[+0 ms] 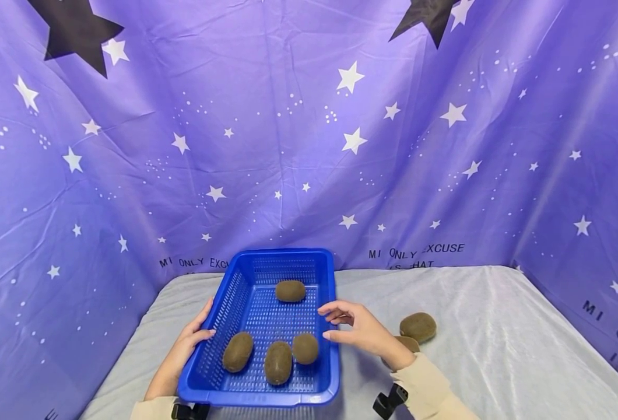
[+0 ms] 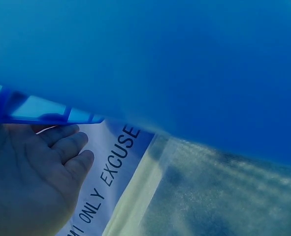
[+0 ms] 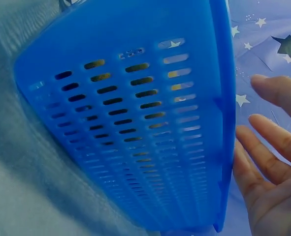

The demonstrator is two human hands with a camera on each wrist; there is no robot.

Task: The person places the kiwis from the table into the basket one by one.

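Observation:
A blue plastic basket (image 1: 259, 398) with slotted walls stands on the cloth. Inside lie several brown kiwifruits: one kiwifruit (image 1: 290, 291) toward the far end, the others, such as the kiwifruit (image 1: 238, 352) at left, near the front. My left hand (image 1: 182, 352) holds the basket's left rim, thumb on top; in the left wrist view its fingers (image 2: 70, 146) are under the rim. At the right rim is my right hand (image 1: 360, 331), holding nothing, fingers loosely bent and thumb apart. In the right wrist view that hand (image 3: 275, 172) is beside the rim; whether it touches is unclear.
Two more kiwifruits lie on the grey cloth (image 1: 498, 332) right of the basket: one kiwifruit (image 1: 418, 327) in plain sight, the other kiwifruit (image 1: 408, 343) partly behind my right wrist. A purple star-patterned curtain (image 1: 288, 146) hangs behind and at both sides.

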